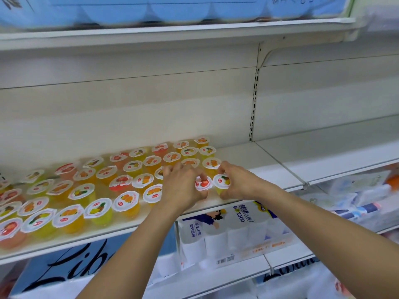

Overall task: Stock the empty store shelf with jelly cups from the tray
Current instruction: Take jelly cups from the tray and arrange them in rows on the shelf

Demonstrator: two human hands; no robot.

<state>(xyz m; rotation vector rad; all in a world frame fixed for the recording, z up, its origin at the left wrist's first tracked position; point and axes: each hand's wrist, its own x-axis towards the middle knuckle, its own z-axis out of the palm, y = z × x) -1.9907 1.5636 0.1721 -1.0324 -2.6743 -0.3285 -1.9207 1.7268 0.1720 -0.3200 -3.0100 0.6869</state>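
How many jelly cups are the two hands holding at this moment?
2. The left hand grips a red-topped jelly cup; the right hand grips a yellow jelly cup beside it, near the shelf front edge. Another may hide under the left hand.

A long white metal store shelf (254, 160) carries rows of small clear plastic jelly cups (86, 190) with white foil lids printed with fruit, standing upright across its left and middle; yellow, orange and red fillings show; the right part lies bare.
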